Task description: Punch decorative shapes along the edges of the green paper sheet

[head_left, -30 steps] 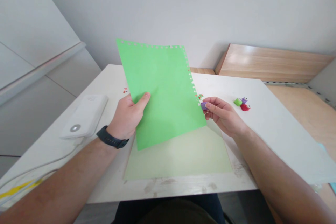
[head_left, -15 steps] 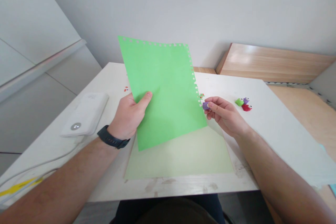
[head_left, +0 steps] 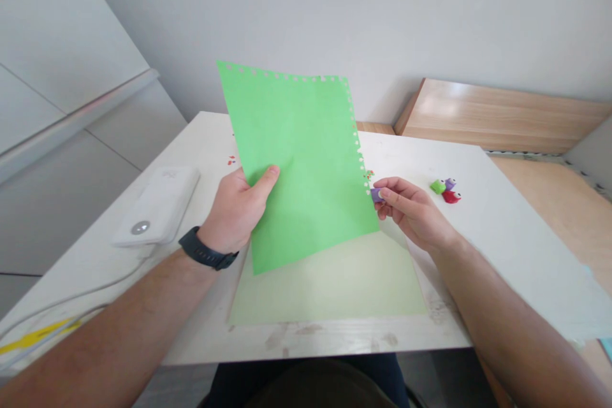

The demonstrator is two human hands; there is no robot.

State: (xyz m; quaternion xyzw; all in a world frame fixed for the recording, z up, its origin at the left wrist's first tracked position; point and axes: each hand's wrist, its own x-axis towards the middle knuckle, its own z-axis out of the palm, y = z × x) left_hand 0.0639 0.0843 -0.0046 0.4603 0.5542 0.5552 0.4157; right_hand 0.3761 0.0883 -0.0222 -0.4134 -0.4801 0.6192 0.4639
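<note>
Green sheet (head_left: 310,153) — long axis toward upper left

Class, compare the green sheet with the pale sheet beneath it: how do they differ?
The green sheet is vivid, the pale sheet washed-out. The green sheet is held up, tilted; the pale sheet lies flat. The green sheet has cut-outs along two edges; the pale sheet's visible edges are straight. Both look thin.
</note>
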